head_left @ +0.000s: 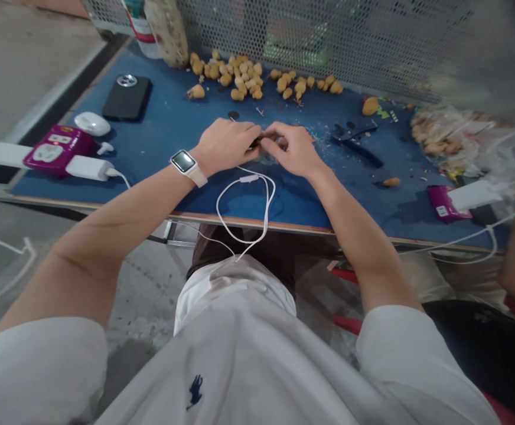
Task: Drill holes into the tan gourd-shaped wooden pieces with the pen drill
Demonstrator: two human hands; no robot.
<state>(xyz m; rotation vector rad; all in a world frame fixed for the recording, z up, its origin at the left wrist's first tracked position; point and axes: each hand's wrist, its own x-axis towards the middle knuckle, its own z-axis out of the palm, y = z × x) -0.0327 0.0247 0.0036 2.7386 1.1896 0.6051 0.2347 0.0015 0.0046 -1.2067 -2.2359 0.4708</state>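
My left hand, with a watch on its wrist, is closed over the blue tabletop. Its fingertips meet those of my right hand, which is bent in a pinch. A small dark piece shows between the two hands; most of it is hidden by the fingers. Pale crumbs are scattered just right of my right hand. Beyond them lie dark-handled pliers. Below the hands a white cable loops over the table edge.
Several small tan gourds line the back by a perforated metal screen. A plastic bag and a purple power socket are at right. Left are a phone, an earbud case, another purple socket and a bottle.
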